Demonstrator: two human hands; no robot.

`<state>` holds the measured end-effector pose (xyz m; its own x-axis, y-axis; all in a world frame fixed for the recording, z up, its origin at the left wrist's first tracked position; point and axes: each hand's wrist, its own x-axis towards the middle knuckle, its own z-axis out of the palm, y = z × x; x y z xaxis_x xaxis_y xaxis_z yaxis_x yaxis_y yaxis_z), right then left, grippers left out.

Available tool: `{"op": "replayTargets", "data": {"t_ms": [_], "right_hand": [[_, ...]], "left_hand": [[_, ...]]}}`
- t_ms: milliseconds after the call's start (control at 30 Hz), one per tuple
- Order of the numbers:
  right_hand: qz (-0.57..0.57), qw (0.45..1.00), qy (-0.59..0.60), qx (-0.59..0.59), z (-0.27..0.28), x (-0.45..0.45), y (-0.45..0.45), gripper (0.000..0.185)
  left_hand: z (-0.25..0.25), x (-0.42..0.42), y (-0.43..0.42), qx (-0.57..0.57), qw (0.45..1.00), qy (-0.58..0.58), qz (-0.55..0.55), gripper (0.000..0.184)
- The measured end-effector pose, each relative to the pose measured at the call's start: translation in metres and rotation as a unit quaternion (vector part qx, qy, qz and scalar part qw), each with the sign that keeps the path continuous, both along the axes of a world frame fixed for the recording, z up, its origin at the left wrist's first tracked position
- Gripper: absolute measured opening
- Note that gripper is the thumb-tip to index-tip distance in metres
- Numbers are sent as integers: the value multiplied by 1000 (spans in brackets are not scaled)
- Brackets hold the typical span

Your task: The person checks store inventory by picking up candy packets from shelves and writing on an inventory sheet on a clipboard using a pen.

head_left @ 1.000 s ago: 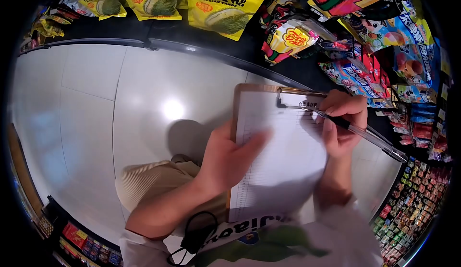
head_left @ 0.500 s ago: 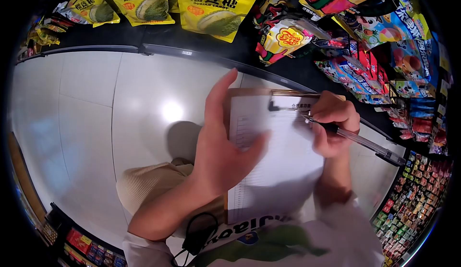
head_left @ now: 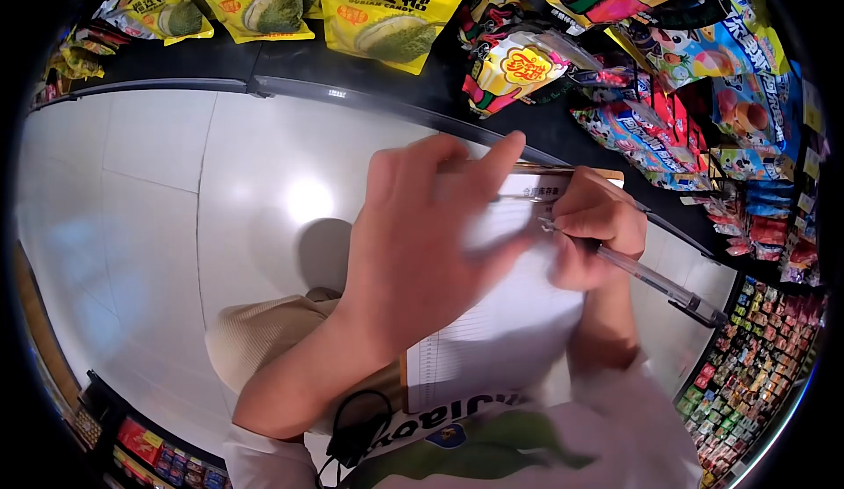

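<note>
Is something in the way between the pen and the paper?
Nothing visible stands between the tip of the pen, held in the right hand, and the paper. The blurred left hand hides the paper's upper left part, beside the tip.

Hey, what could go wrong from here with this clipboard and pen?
The clipboard might tip: the left hand is spread over it, with no clear grip on its edge visible. The pen, held in the right hand with its tip close to the paper, could leave a stray mark.
</note>
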<state>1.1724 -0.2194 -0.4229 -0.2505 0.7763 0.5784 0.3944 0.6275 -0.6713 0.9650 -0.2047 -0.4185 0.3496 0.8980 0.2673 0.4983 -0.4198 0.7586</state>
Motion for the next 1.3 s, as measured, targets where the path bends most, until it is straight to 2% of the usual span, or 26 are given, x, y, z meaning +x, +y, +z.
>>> {"op": "replayTargets", "data": {"t_ms": [367, 767, 1000, 1300], "right_hand": [[16, 998, -62, -12, 3, -6, 2, 15], [29, 996, -85, 16, 2, -4, 2, 17], [17, 998, -64, 9, -2, 4, -2, 16], [-18, 999, -39, 10, -10, 13, -15, 15]], "left_hand": [[-3, -3, -2, -25, 999, 9, 20, 57], [-2, -1, -6, -35, 999, 7, 12, 62], [-5, 9, -7, -14, 1000, -10, 23, 62], [-2, 21, -10, -49, 999, 15, -2, 59]]}}
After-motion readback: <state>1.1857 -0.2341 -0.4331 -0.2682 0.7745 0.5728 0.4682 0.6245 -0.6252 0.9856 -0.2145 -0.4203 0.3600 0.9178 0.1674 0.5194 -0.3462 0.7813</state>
